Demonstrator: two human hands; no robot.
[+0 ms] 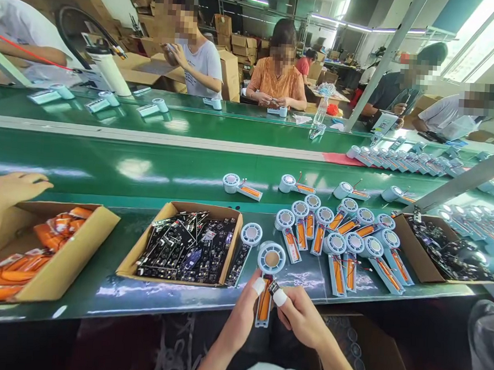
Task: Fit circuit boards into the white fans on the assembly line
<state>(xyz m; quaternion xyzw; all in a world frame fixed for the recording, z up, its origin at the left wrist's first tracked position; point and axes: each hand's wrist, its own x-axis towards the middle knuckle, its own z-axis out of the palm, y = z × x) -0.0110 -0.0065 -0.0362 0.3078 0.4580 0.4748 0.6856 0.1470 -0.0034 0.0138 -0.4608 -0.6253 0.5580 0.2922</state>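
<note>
At frame btm ctr, we grip a blue housing [272, 258] w/ orange batt [264, 307] in L hand [245, 309], R hand [305, 315] pinching a black pc [273, 286].

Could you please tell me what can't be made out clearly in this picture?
All in the head view:
- Left hand: most fingers, hidden behind the blue unit and the hand itself.
- Dark piece: its lower end, covered by the right hand.
- Left carton: cut off by the left edge, partly covered by another person's hand.
- Circuit boards: markings too small.
</note>
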